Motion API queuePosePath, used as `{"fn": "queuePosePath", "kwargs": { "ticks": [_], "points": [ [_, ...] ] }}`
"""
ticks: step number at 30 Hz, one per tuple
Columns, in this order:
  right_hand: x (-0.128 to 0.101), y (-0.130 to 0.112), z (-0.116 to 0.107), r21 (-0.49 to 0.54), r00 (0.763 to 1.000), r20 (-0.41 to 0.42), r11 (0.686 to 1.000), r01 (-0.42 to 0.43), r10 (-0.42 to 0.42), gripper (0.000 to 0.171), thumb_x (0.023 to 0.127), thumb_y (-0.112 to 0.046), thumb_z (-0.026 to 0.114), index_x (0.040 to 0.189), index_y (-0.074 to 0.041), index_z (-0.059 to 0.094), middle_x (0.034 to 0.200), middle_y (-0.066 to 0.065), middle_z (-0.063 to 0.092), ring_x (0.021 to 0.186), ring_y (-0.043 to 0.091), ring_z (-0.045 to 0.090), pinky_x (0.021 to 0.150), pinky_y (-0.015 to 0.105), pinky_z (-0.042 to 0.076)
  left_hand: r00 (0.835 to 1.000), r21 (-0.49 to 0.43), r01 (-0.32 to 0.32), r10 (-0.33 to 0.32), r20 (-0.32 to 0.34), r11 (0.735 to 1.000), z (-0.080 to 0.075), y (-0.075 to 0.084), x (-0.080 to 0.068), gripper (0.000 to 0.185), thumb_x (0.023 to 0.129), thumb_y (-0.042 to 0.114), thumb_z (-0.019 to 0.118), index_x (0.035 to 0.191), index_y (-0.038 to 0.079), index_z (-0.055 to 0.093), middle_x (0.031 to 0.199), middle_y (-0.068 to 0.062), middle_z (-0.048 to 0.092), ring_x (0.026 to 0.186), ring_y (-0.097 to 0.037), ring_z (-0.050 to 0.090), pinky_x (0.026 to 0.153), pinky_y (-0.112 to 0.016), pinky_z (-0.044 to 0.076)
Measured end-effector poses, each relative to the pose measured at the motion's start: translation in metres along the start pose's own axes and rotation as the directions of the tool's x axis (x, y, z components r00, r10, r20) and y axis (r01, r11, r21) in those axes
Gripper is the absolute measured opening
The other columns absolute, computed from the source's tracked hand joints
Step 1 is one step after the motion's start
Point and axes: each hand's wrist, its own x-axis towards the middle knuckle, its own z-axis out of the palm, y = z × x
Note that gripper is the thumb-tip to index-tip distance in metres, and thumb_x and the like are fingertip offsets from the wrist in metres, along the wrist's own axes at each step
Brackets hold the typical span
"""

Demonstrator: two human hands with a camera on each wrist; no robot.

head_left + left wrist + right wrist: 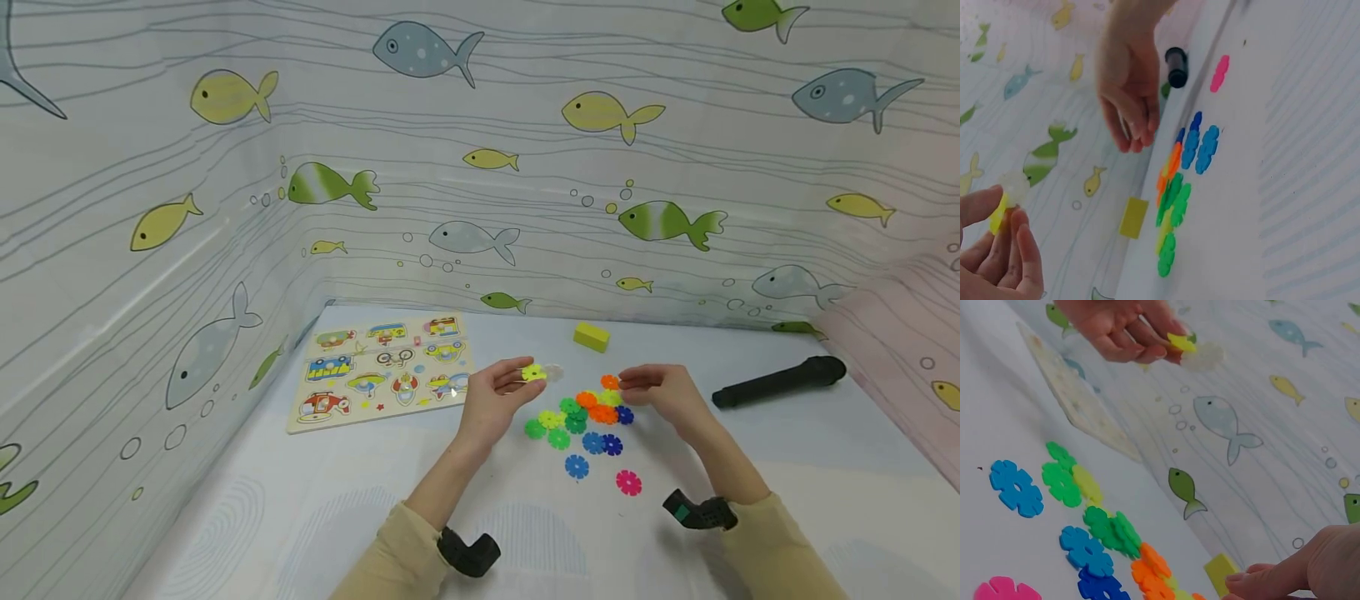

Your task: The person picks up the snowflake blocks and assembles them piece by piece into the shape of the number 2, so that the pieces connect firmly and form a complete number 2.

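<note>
My left hand [491, 400] pinches a yellow flower-shaped plastic disc [533, 372] between thumb and fingers, raised over the table. A translucent whitish disc [1205, 356] is joined to the yellow one and sticks out past the fingertips. My right hand [666, 396] hovers at the right side of the pile of discs, its fingers loosely bent with nothing between them in the left wrist view. Below the hands lie green discs [558, 438], orange discs [603, 413] and blue discs [577, 466], some overlapping. One pink disc [628, 482] lies apart, nearer the front.
Behind the pile sits a yellow block [592, 337]. A wooden picture puzzle board [382, 375] with vehicle pieces lies at the left. On the right is a black microphone [780, 382]. Fish-patterned walls [525, 192] enclose the table's back and sides.
</note>
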Motion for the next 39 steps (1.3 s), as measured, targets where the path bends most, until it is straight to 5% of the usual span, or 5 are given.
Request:
{"fn": "queuePosePath", "kwargs": {
  "ticks": [9, 19, 39],
  "points": [
    [0.006, 0.017, 0.0, -0.064, 0.998, 0.046, 0.997, -0.044, 0.047, 0.042, 0.088, -0.009, 0.073, 0.127, 0.001, 0.064, 0.115, 0.017, 0.071, 0.099, 0.024, 0.067, 0.099, 0.05, 0.051, 1.0, 0.008, 0.02, -0.02, -0.005, 1.0, 0.0, -0.001, 0.001, 0.039, 0.091, 0.021, 0.075, 0.128, 0.013, 0.067, 0.118, -0.006, 0.07, 0.096, -0.015, 0.066, 0.087, -0.025, 0.057],
    [0.008, 0.018, 0.006, -0.233, 0.996, 0.074, 0.972, -0.025, 0.043, 0.041, 0.079, -0.008, 0.083, 0.117, -0.002, 0.069, 0.108, 0.014, 0.067, 0.096, 0.027, 0.056, 0.081, 0.031, 0.052, 1.0, 0.008, -0.005, 0.005, 0.002, 1.0, -0.001, -0.003, 0.001, 0.041, 0.092, 0.021, 0.074, 0.13, 0.009, 0.065, 0.117, -0.012, 0.07, 0.096, -0.017, 0.067, 0.087, -0.026, 0.057],
    [0.001, 0.009, 0.015, -0.296, 0.999, 0.046, 0.955, -0.009, 0.024, 0.032, 0.081, -0.007, 0.081, 0.111, -0.001, 0.07, 0.104, 0.015, 0.065, 0.093, 0.028, 0.056, 0.084, 0.04, 0.054, 1.0, 0.019, 0.0, 0.0, 0.0, 1.0, -0.001, -0.002, 0.001, 0.04, 0.091, 0.019, 0.075, 0.129, 0.011, 0.066, 0.118, -0.008, 0.07, 0.096, -0.016, 0.066, 0.085, -0.023, 0.057]
  ]
}}
